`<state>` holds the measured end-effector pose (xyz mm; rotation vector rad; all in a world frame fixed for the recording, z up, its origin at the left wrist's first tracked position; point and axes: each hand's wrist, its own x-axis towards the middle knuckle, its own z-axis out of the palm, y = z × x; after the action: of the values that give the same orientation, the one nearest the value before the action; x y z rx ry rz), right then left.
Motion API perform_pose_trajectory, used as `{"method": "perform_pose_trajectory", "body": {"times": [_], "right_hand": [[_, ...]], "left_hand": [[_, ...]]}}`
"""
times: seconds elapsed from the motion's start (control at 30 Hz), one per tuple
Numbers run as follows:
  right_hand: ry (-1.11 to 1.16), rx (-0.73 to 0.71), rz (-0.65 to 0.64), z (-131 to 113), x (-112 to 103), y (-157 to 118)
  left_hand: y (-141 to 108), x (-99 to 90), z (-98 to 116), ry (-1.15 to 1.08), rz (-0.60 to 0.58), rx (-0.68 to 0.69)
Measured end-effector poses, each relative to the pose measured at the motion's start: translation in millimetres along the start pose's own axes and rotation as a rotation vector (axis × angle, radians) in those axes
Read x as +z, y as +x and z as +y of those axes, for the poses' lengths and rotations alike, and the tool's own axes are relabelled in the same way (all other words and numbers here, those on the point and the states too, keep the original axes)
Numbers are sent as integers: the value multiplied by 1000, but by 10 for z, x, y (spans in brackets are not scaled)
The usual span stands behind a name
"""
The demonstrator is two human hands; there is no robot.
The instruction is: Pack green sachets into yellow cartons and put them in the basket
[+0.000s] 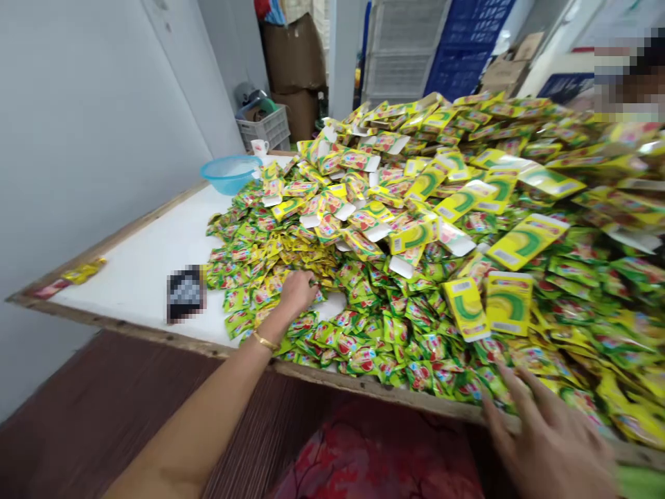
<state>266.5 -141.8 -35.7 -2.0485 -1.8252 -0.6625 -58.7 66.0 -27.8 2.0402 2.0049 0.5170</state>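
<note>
My left hand (298, 292), with a bangle on its wrist, reaches into a heap of small green candy packets (364, 357). Its fingers are curled closed, and what they hold is hidden. Just beyond it lie yellow packets (296, 255) of the same size. At the lower right, my right hand (558, 433) is slightly blurred, its fingers spread over the packets by the table's front edge; nothing shows in its grip. Flat yellow cartons (509, 303) with a green curved print lie ahead of it, several with white flaps open.
Cartons pile high across the back of the white table (140, 253), which has a raised wooden rim (156, 337). A blue basin (231, 177), a white cup (259, 147) and a pixelated dark object (185, 294) stand on the left. Another person (631, 83) is at the far right.
</note>
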Motion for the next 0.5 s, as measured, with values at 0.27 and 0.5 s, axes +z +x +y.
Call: {"method": "perform_pose_trajectory", "body": {"times": [0.27,0.5], "right_hand": [[-10,114,36,-236,390,896],[57,120,12,-153,552,1062]], "left_hand": [[-249,81,-42,-190,87,-25],[-615,26,-257,-911,-8,-272]]}}
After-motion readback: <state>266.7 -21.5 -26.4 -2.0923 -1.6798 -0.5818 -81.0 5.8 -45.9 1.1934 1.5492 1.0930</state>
